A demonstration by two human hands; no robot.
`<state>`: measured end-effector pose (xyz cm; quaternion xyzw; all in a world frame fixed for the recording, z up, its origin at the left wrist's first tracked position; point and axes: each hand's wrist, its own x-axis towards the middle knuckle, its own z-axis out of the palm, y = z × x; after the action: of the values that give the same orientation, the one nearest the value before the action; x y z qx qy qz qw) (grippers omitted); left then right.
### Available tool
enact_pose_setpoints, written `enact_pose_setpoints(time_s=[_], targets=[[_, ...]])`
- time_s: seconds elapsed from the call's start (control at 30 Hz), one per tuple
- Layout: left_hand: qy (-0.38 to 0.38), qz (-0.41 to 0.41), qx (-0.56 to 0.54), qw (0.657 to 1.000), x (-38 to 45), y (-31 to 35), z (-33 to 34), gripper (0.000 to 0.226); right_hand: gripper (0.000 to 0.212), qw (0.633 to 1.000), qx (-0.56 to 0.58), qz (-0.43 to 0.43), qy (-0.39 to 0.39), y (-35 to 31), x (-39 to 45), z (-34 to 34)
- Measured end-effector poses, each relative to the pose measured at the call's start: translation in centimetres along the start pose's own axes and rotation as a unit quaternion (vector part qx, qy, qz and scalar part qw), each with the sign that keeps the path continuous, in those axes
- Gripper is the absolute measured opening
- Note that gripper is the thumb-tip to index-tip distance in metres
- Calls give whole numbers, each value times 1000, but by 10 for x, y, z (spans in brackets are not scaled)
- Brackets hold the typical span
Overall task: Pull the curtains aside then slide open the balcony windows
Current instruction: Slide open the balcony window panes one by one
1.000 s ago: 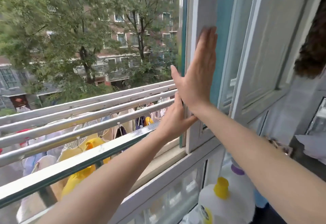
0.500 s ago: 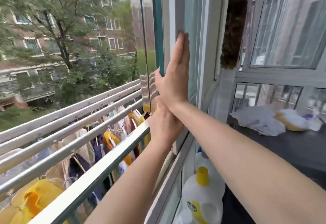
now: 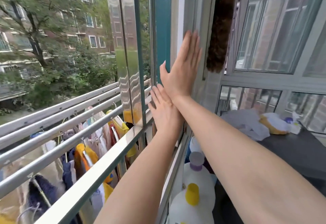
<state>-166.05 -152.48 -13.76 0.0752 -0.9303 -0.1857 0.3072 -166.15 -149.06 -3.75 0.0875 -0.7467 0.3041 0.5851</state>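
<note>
Against window frame (image 3: 163,29), both hands (image 3: 183,72).

No text, label, brand, number or sign can be read anywhere here. The white jugs (image 3: 194,204) low down beside the window frame (image 3: 163,20) show bare sides with yellow and purple caps and no lettering facing the camera. The clothes (image 3: 84,155) hanging outside below the frame carry patches of colour but no print that can be made out. The brick building (image 3: 91,27) across from the frame shows only windows, with no signs or numbers legible, and that part is blurred.
</note>
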Motion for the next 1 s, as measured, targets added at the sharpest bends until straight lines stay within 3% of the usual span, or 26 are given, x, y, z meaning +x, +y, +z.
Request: enact_pose_setpoints(time_s=[0.2, 0.3, 0.37, 0.47, 0.57, 0.67, 0.8, 0.87, 1.0], targets=[[-2, 8, -75, 997, 2, 7, -3, 82, 87, 1000, -18, -3, 4, 6, 4, 7], [-37, 16, -131, 991, -1, 8, -14, 89, 87, 1000, -13, 1, -11, 7, 4, 5], [-76, 22, -140, 987, -3, 4, -23, 93, 87, 999, -9, -4, -42, 11, 5, 3], [-161, 29, -46, 985, -21, -4, -47, 94, 94, 988, 3, -11, -151, 13, 8, -12], [-205, 29, 5, 978, -52, -5, -77, 73, 92, 953, 14, -26, -303, 23, 9, -49], [-246, 87, 83, 962, -86, 5, -107, 52, 68, 903, 17, -29, -429, 40, -2, -103], [-277, 162, 131, 938, -122, 30, -125, 40, 40, 817, -146, -16, -558, 72, -23, -179], [-280, 200, 152, 927, -138, 48, -127, 41, 34, 776, -196, 5, -600, 97, -34, -214], [-297, 262, 184, 900, -157, 92, -119, 42, 31, 765, -208, 91, -602, 159, -38, -281]])
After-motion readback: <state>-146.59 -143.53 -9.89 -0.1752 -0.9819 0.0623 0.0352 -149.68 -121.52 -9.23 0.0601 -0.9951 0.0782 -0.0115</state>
